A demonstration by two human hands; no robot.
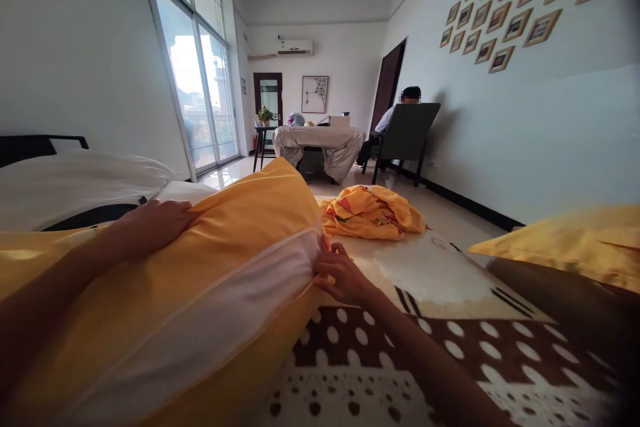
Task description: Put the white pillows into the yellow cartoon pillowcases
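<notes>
A large pillow in a yellow pillowcase (250,203) fills the left and middle foreground, with its white inner pillow (235,293) showing through a long opening. My left hand (163,220) grips the upper edge of the yellow cloth, its fingers curled over it. At the right end of the opening, my right hand (343,273) pinches the pillowcase edge with bent fingers. Just beyond that hand lies a crumpled orange cloth (373,212) with a coloured print.
The patterned bedspread (400,260) spreads below. Another yellow pillow (575,247) is at the right, a white covered bundle (80,180) at the left. Farther back are a draped table (320,137) and a person seated in a dark chair (407,133).
</notes>
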